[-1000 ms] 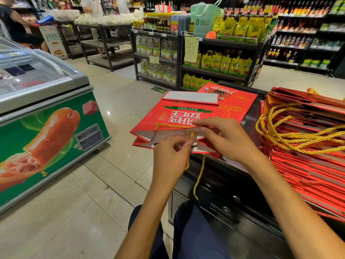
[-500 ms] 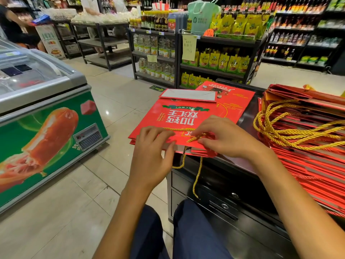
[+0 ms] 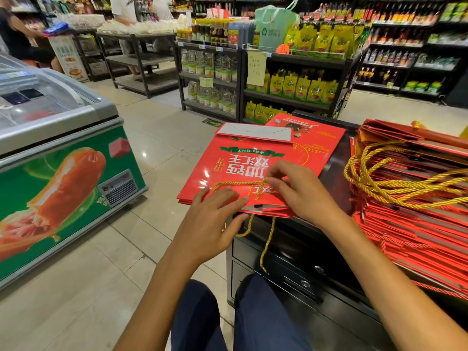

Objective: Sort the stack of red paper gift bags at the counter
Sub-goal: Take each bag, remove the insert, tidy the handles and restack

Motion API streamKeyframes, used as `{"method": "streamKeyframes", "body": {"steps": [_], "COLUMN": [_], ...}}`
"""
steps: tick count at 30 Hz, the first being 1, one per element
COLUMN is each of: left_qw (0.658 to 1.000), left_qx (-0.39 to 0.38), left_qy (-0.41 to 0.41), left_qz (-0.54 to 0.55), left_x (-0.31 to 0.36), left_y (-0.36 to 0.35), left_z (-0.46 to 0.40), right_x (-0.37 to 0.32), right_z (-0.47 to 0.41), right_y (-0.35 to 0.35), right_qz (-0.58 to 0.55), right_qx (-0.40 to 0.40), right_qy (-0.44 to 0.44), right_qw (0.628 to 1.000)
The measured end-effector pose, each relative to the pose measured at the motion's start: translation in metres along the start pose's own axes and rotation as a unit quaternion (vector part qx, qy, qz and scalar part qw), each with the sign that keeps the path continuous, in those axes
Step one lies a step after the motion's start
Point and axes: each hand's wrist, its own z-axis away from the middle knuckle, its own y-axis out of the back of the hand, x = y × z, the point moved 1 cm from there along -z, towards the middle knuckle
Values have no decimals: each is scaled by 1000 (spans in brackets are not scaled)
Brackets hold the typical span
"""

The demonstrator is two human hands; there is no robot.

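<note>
A flattened red gift bag (image 3: 243, 171) lies on top of a small pile at the near-left corner of the dark tabletop (image 3: 334, 171), its open mouth overhanging the edge toward the seated person. The left hand (image 3: 212, 219) rests on the bag's near edge at about 7 o'clock, fingers straight and spread, pressing it flat. The right hand (image 3: 298, 191), at about 5 o'clock on the bag, pinches the gold cord handle (image 3: 235, 184) and lays it across the printed face; a second cord (image 3: 266, 247) dangles below the edge. At 3 o'clock, well apart, sits the tall stack of red bags (image 3: 415, 211), topped by a tangle of gold cords.

The glossy paper looks light, stiff along its folds and likely slippery, so bags may slide off one another. A flat palm on the face or a pinch at the reinforced mouth seems the safest hold; tugging the cords risks snagging the neighbours.

The tabletop is dark, with drawers beneath. Around it lie a pale tiled shop floor, a chest freezer (image 3: 58, 158) at 9 o'clock and stocked grocery shelves (image 3: 291, 79) at 12 o'clock.
</note>
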Motion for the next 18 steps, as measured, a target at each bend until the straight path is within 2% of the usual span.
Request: {"method": "streamKeyframes", "body": {"steps": [4,7,10,12,14,16,18], "left_qw": [997,985,967,948,926,906,885], "left_qx": [37,118,155,100,5,-74,-106], "left_qy": [19,62,188,301,377,411,428], "left_qz": [65,107,73,29,10,68,148], "left_x": [2,-5,-23,-41,-57,-66,-70], "left_y": [8,24,40,46,47,42,36], "left_z": [-3,-10,-28,-45,-61,-76,-82], "right_x": [1,1,4,6,9,9,7], "right_z": [-5,-7,-9,-12,-17,-21,-25], "right_y": [7,10,9,6,3,0,1], "right_qz": [22,67,150,166,165,148,145], "right_qx": [1,-10,-1,-2,-19,-29,-31], "right_qy": [-34,-101,-179,-229,-256,-274,-285], "right_qw": [999,993,972,959,952,950,947]}}
